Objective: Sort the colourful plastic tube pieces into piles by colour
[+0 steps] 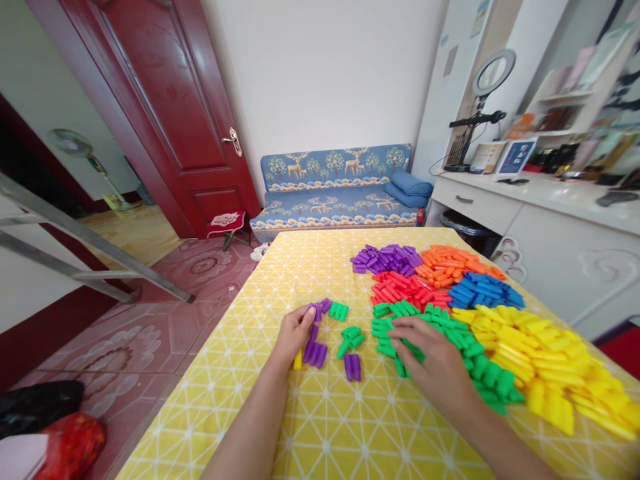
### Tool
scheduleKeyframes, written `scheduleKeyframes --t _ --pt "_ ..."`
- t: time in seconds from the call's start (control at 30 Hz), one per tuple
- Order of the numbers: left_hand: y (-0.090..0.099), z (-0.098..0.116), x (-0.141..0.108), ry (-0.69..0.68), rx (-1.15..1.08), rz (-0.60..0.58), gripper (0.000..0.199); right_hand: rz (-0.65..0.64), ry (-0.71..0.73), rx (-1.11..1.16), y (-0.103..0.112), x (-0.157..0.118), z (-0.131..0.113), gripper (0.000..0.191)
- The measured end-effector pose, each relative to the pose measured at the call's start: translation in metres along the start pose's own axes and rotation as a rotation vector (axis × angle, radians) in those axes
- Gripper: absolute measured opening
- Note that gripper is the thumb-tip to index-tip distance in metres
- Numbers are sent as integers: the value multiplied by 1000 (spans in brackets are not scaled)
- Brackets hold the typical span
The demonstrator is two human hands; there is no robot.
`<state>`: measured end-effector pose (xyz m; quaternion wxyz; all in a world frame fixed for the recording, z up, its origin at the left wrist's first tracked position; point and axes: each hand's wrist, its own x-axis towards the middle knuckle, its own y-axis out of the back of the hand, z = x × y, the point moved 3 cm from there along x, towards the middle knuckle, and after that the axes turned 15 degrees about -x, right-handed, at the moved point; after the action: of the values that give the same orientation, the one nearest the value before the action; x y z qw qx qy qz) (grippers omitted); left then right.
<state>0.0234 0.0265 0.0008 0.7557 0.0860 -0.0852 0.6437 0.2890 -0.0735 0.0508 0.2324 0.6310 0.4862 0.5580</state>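
Small plastic pieces lie on a yellow patterned tablecloth. My left hand [295, 333] pinches a purple piece [316, 312] at the left, beside more purple pieces [315, 353] and a partly covered yellow piece [299, 360]. Near it are a few green pieces [339, 311], another small green group [351, 339] and a purple pair [353, 367]. My right hand [425, 347] reaches over the green pile [450, 330], fingers apart and touching its left part. Whether a piece is under those fingertips is hidden.
Beyond the green pile lie red [407, 291], purple [387, 259], orange [450, 265] and blue [485, 291] piles, with a yellow pile [555, 363] at the right. The table [240, 400] faces a blue sofa [335, 190]. A white dresser [560, 247] stands right.
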Motion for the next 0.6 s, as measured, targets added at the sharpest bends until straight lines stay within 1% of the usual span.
scheduleKeyframes --t 0.07,0.13,0.2,0.27,0.33,0.37,0.43,0.5,0.6 --pt "-1 1 -1 12 -3 -14 40 -132 14 17 -17 2 -33 26" --pt "-1 2 -1 18 -4 -21 40 -271 -16 -41 -32 5 -55 35" --pt "-2 3 -2 19 2 -21 40 -378 -55 -91 -42 9 -69 47" --pt "-1 4 -2 22 1 -4 40 -421 -62 -73 -49 14 -78 48" --pt "1 5 -2 20 -37 39 40 -398 -42 48 -56 18 -87 38" --pt "1 5 -2 16 -67 64 41 -378 -42 151 -61 19 -90 33" --pt "2 7 -2 -5 -122 87 40 -324 -95 396 -72 19 -94 26" --pt "0 10 -3 -28 -140 43 38 -246 -199 596 -83 18 -94 24" --pt "-7 14 -5 -16 -162 -84 31 -141 -310 725 -95 16 -90 26"
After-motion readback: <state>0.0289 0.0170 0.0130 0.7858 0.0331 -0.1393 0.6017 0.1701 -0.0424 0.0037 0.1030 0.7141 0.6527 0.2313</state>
